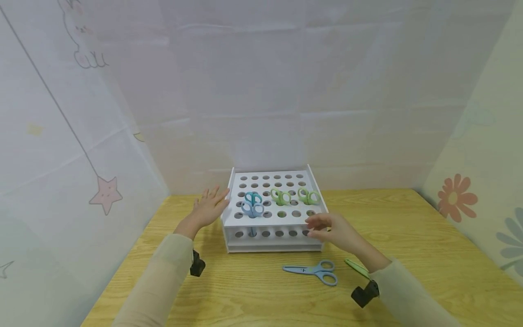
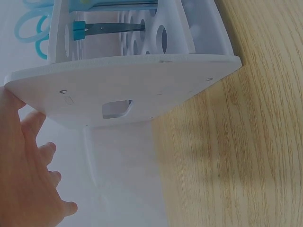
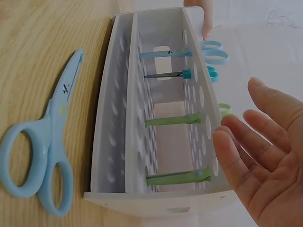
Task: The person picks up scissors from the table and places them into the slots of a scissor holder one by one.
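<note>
A white rack [image 1: 269,222] with rows of round holes stands on the table. My left hand [image 1: 209,208], its fingers spread, touches the top edge of the rack's left wall. Beside the front right corner, my right hand [image 1: 337,231] holds nothing; its fingers are loosely bent. Upright in the rack's left part are light blue scissors [image 3: 173,53] and teal scissors [image 3: 186,74]. Farther right stand two green pairs of scissors [image 3: 173,120]. Light blue scissors [image 1: 310,270] lie on the table before the rack. A green blade [image 1: 357,268] shows there, partly hidden by my right wrist.
The wooden table [image 1: 241,290] backs onto a pale cloth wall [image 1: 269,136], close behind the rack. Printed side walls rise at left and right. The rack's left wall has a cut-out slot [image 2: 117,109]. A dark camera is worn on each wrist.
</note>
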`<state>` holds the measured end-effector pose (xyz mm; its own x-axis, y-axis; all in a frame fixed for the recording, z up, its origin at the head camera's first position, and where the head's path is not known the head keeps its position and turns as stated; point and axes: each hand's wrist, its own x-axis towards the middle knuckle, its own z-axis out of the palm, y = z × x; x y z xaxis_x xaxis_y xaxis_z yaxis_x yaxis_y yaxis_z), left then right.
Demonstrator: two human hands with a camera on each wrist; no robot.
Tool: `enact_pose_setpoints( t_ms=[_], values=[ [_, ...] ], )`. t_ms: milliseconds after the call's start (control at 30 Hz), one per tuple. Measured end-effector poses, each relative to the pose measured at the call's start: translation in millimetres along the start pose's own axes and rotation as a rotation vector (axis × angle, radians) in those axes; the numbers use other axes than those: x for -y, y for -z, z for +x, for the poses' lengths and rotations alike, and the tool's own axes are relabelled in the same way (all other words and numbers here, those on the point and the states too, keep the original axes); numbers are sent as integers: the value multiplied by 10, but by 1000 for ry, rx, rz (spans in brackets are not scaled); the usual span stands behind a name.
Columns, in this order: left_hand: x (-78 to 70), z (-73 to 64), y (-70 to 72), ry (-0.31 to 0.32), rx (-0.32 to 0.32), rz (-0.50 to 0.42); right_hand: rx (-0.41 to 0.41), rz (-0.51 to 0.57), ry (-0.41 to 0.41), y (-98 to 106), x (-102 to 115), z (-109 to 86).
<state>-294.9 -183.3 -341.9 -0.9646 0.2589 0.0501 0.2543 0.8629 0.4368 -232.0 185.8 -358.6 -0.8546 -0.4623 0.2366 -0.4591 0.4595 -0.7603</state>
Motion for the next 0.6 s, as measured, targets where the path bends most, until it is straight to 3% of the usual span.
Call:
enact_pose_setpoints(
  t_ms=[167,433,600],
  values=[
    [-1,-2,-2,0,4,4,12,1,-8,7,-42,-80],
    [12,5,-7,0,-2,3,24,33,-87,-7,-123,-169],
    [14,8,-9,-2,-3,-1,24,58,-80,-1,-172,-211]
  ],
)
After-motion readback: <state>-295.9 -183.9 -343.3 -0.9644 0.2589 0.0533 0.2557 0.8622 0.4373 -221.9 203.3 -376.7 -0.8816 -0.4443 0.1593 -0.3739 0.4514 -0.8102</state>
